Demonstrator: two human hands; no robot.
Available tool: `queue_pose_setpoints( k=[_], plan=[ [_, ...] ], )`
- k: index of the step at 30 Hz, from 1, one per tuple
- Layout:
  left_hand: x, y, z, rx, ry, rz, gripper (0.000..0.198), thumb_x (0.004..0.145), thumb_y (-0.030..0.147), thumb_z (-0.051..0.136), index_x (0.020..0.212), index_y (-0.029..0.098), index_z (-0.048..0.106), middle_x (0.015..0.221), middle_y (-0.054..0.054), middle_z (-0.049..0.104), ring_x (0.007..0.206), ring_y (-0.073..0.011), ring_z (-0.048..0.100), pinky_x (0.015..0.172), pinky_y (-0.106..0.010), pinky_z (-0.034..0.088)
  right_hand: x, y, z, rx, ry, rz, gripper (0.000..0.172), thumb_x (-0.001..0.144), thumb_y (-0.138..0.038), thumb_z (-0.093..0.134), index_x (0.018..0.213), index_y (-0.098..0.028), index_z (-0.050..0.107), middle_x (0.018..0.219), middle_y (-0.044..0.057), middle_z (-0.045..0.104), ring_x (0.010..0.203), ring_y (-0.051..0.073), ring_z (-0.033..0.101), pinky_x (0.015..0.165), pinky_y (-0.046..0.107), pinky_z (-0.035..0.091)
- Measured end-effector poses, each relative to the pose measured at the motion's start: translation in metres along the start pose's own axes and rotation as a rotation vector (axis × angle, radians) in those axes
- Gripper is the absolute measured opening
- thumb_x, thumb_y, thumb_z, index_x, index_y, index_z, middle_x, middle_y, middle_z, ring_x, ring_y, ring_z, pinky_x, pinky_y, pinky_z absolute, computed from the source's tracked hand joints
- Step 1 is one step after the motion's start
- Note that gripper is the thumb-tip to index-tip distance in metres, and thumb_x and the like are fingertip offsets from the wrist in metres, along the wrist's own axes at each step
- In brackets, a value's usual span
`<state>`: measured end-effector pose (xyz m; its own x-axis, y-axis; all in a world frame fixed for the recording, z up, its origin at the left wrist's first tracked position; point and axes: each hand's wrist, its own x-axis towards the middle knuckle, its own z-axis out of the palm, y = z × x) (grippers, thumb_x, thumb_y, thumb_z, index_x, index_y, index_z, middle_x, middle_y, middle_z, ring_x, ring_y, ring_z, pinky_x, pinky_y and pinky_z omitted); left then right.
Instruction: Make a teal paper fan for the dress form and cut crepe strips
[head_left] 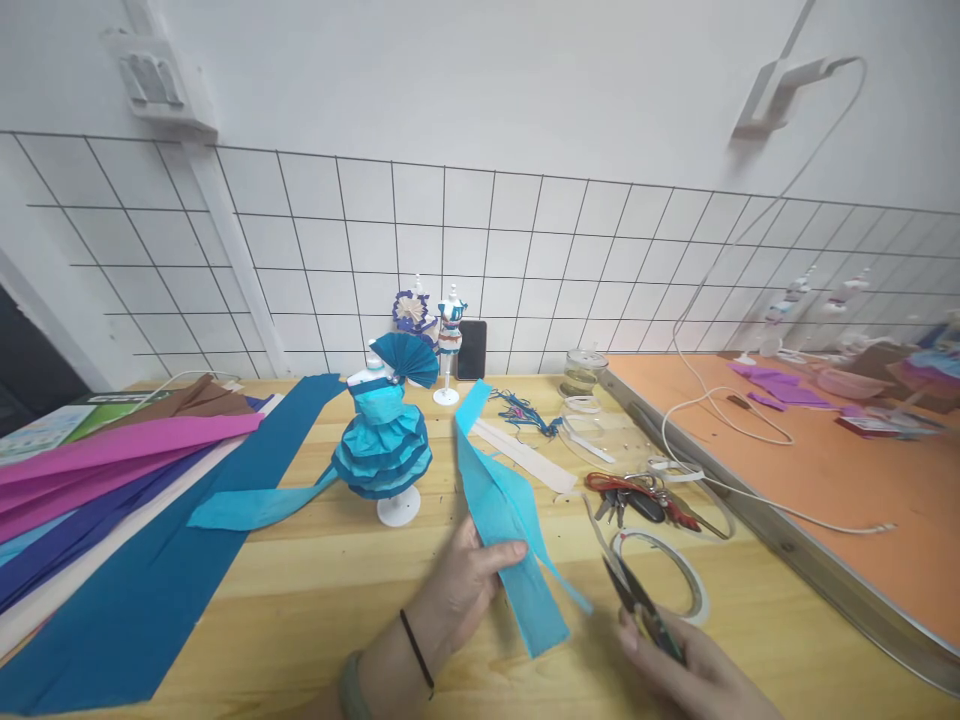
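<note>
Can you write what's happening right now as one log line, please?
left hand: holding light-blue strip | right hand: holding scissors, apart from strip | blue-dressed mannequin: upright on wooden table

Lt-blue strip (529, 600): crepe-type paper, matt, finely wrinkled. Scissors (649, 615): blades dk metal, smooth. Mini dress (381, 440): same-look paper, matt, ruffled; fan (409, 358) pleated, matt. Stand base (398, 508): wht plastic, smooth, slight sheen. Teal sheet (187, 570): matt paper, fairly smooth. Tabletop (315, 590): pale wood, visible grain, satin. Keys (619, 506): metal. Jar (583, 372): clear, glass or plastic, can't tell; glossy. Phone (472, 350): blk, smooth. Orange worktop (862, 480): smooth, matt, w/ metal edging (832, 591).
</note>
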<state>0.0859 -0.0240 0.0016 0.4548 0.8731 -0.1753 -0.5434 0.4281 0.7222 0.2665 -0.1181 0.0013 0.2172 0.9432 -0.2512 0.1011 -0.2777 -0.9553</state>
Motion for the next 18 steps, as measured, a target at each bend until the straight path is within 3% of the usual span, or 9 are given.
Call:
queue_pose_setpoints(
  k=[2, 4, 11, 18],
  plan=[
    [-0.001, 0.000, 0.001, 0.007, -0.049, -0.017, 0.041, 0.054, 0.013, 0.077, 0.091, 0.014, 0.061, 0.083, -0.007, 0.069, 0.075, -0.0188, 0.062, 0.073, -0.033, 0.047, 0.009, -0.008, 0.001, 0.010, 0.075, 0.016, 0.034, 0.059, -0.053, 0.067, 0.061, -0.022, 0.053, 0.047, -0.004, 0.045, 0.045, 0.014, 0.044, 0.043, 0.024, 0.035],
    [-0.002, 0.000, 0.003, 0.019, -0.128, -0.039, 0.042, 0.055, 0.013, 0.077, 0.094, 0.014, 0.061, 0.086, -0.008, 0.069, 0.078, -0.0207, 0.062, 0.075, -0.034, 0.047, 0.020, -0.016, 0.005, 0.017, 0.063, -0.026, 0.033, 0.064, -0.052, 0.065, 0.065, -0.022, 0.050, 0.050, -0.006, 0.046, 0.042, 0.010, 0.040, 0.042, 0.022, 0.032],
    [-0.001, -0.003, -0.002, 0.040, -0.297, -0.050, 0.049, 0.060, 0.012, 0.074, 0.106, 0.014, 0.058, 0.110, -0.014, 0.064, 0.098, -0.0280, 0.060, 0.087, -0.041, 0.043, 0.049, -0.031, 0.030, 0.196, -0.149, -0.041, 0.039, 0.066, -0.050, 0.066, 0.072, -0.022, 0.040, 0.052, -0.010, 0.040, 0.041, 0.007, 0.035, 0.041, 0.019, 0.028],
    [0.003, -0.001, -0.003, -0.005, -0.172, -0.093, 0.035, 0.067, 0.016, 0.068, 0.101, 0.010, 0.060, 0.101, -0.016, 0.067, 0.095, -0.0287, 0.061, 0.088, -0.042, 0.043, 0.056, -0.028, 0.033, -0.026, -0.074, -0.224, 0.032, 0.066, -0.044, 0.067, 0.070, -0.020, 0.046, 0.061, -0.006, 0.045, 0.056, 0.011, 0.044, 0.053, 0.022, 0.037]
  ],
)
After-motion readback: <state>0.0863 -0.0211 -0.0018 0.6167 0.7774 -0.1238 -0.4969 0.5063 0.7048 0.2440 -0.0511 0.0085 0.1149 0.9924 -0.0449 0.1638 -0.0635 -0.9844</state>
